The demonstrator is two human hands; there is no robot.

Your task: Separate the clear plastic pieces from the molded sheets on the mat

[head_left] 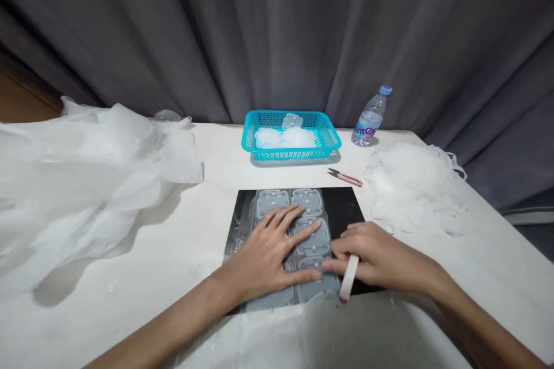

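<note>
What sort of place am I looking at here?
Probably a small indoor handwork station: a white table stands before a grey curtain, with a moulded plastic sheet on a black mat and pink-handled snips lying just beyond.

A translucent moulded sheet [312, 242] lies flat, a white tool [350, 277] tilted alongside.

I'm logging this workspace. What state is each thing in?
Left hand: spread open on the sheet
Right hand: closed around the white tool
White tool: gripped, slanted
Translucent sheet: lying on the mat
Black mat: flat
Snips: lying, blades apart
Bottle: capped, standing
Blue basket: holding translucent pieces
Left pile: heaped
Right pile: heaped
Curtain: hanging in folds
</note>
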